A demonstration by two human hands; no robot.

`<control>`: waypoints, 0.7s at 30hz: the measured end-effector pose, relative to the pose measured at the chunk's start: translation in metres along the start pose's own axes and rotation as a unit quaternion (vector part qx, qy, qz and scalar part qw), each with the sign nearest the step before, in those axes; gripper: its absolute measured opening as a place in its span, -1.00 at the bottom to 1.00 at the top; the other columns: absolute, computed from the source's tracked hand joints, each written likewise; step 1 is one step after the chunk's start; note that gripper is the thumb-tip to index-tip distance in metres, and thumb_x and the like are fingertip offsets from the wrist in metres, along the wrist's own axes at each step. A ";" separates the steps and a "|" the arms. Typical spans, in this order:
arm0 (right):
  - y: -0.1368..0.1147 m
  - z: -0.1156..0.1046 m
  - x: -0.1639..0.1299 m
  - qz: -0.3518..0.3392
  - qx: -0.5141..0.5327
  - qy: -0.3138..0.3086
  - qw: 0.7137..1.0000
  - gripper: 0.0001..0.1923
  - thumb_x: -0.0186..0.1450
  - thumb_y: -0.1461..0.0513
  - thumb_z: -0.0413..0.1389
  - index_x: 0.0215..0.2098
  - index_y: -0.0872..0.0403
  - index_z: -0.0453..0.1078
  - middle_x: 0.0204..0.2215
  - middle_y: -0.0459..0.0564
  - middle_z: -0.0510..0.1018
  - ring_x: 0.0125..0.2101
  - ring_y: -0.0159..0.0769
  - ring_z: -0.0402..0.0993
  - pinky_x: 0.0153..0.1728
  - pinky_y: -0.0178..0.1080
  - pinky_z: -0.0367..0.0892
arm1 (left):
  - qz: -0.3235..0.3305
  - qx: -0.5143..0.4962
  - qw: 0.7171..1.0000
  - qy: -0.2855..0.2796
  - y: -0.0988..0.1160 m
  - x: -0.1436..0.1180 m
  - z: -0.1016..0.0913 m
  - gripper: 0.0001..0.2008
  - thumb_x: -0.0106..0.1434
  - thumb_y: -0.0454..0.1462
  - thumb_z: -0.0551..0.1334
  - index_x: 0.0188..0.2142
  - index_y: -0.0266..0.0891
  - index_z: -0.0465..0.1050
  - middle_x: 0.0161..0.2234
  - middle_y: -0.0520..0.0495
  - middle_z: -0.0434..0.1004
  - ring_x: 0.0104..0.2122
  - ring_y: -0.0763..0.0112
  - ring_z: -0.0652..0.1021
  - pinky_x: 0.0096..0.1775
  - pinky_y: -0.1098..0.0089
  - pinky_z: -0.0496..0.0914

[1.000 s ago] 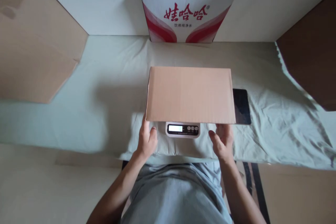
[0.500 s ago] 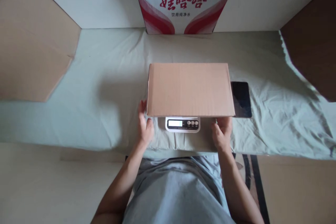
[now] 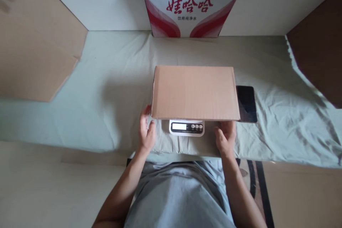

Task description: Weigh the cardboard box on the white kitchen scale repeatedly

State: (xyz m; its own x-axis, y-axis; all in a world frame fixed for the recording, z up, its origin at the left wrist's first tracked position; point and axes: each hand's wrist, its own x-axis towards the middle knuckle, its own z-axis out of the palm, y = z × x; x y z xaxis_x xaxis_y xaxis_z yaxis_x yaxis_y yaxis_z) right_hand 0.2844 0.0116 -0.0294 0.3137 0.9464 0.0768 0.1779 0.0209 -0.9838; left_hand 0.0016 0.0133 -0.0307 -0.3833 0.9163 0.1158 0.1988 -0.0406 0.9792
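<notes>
Both forearms reach forward from the near edge of the sheet-covered surface (image 3: 80,89). The left hand (image 3: 146,131) is half curled at the near left corner of the cardboard box (image 3: 195,92), fingers going under that corner. The right hand (image 3: 226,136) curls under the near right corner; whether either one truly grips cannot be told. There is one plain box, one scale (image 3: 186,128), one dark tablet (image 3: 246,103) and one printed carton (image 3: 192,5). The box sits over the scale, between and just beyond the hands.
</notes>
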 end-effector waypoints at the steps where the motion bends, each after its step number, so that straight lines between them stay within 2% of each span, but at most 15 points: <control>1: -0.005 0.001 0.000 0.001 0.023 0.007 1.000 -0.61 0.14 0.17 0.16 -0.06 -0.03 0.29 -0.15 -0.01 0.45 -0.13 -0.19 0.42 0.06 0.03 0.28 | 0.018 -0.014 1.000 -0.004 0.008 -0.001 0.000 -0.52 0.30 -0.24 0.16 0.21 -0.02 0.23 0.23 -0.11 0.36 0.24 0.26 0.37 0.27 0.18 0.24; 3: -0.016 0.002 -0.001 -0.006 0.055 0.024 0.998 -0.54 0.13 0.12 0.19 -0.02 -0.03 0.28 -0.07 0.03 0.46 -0.04 -0.14 0.43 0.11 0.07 0.26 | 0.046 -0.037 0.998 -0.015 0.024 -0.004 0.000 -0.50 0.30 -0.20 0.17 0.22 -0.04 0.21 0.24 -0.13 0.33 0.24 0.23 0.36 0.26 0.17 0.24; 6: -0.031 0.007 0.000 -0.031 0.076 0.027 0.996 -0.44 0.11 0.09 0.22 0.06 -0.06 0.26 0.05 0.07 0.44 0.07 -0.06 0.40 0.16 0.11 0.24 | 0.040 -0.054 0.997 -0.028 0.045 -0.010 0.004 -0.48 0.31 -0.18 0.15 0.25 -0.01 0.17 0.27 -0.13 0.27 0.26 0.24 0.33 0.28 0.21 0.20; 9: -0.041 0.014 0.004 -0.057 0.090 -0.002 0.994 -0.47 0.12 0.09 0.22 0.05 -0.05 0.29 0.07 0.09 0.44 0.11 -0.03 0.39 0.18 0.11 0.24 | 0.020 -0.065 0.996 -0.060 0.059 -0.012 0.012 -0.48 0.34 -0.13 0.11 0.27 -0.01 0.13 0.28 -0.13 0.24 0.27 0.24 0.31 0.29 0.23 0.17; 12: -0.051 0.020 0.013 -0.088 0.106 -0.034 0.990 -0.48 0.11 0.09 0.21 0.04 -0.04 0.32 0.09 0.08 0.42 0.18 -0.01 0.33 0.23 0.11 0.19 | 0.047 -0.084 0.992 -0.084 0.070 -0.003 0.020 -0.46 0.34 -0.08 0.08 0.28 -0.03 0.11 0.27 -0.14 0.24 0.26 0.21 0.31 0.28 0.20 0.16; 15: -0.064 0.024 0.031 -0.123 0.104 -0.044 0.986 -0.42 0.11 0.03 0.20 0.09 -0.08 0.27 0.11 0.05 0.40 0.20 -0.02 0.29 0.26 0.11 0.16 | 0.108 -0.091 0.987 -0.081 0.079 0.021 0.027 -0.47 0.33 0.00 0.05 0.25 -0.05 0.15 0.22 -0.15 0.28 0.21 0.20 0.35 0.24 0.18 0.20; 18: -0.074 0.028 0.060 -0.150 0.099 -0.052 0.982 -0.44 0.09 0.00 0.19 0.05 -0.13 0.27 0.06 0.01 0.42 0.16 -0.03 0.32 0.25 0.11 0.18 | 0.161 -0.087 0.979 -0.091 0.087 0.056 0.035 -0.48 0.32 0.07 0.01 0.18 -0.03 0.20 0.13 -0.14 0.35 0.13 0.23 0.41 0.17 0.20 0.28; 21: -0.072 0.034 0.093 -0.148 0.105 -0.063 0.981 -0.41 0.05 0.03 0.21 0.05 -0.17 0.26 0.05 -0.03 0.40 0.16 -0.05 0.29 0.28 0.11 0.13 | 0.180 -0.055 0.978 -0.095 0.089 0.091 0.048 -0.49 0.32 0.10 -0.02 0.13 -0.07 0.23 0.08 -0.16 0.39 0.09 0.23 0.43 0.16 0.18 0.29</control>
State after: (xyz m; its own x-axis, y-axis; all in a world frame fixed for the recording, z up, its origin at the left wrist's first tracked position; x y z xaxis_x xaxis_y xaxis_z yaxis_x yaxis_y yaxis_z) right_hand 0.2688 0.1089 0.0429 0.1565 0.9208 0.3573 0.0435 0.3550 -0.9338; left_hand 0.0273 0.1118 0.0588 -0.1300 0.8916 0.4339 0.1883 -0.4074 0.8936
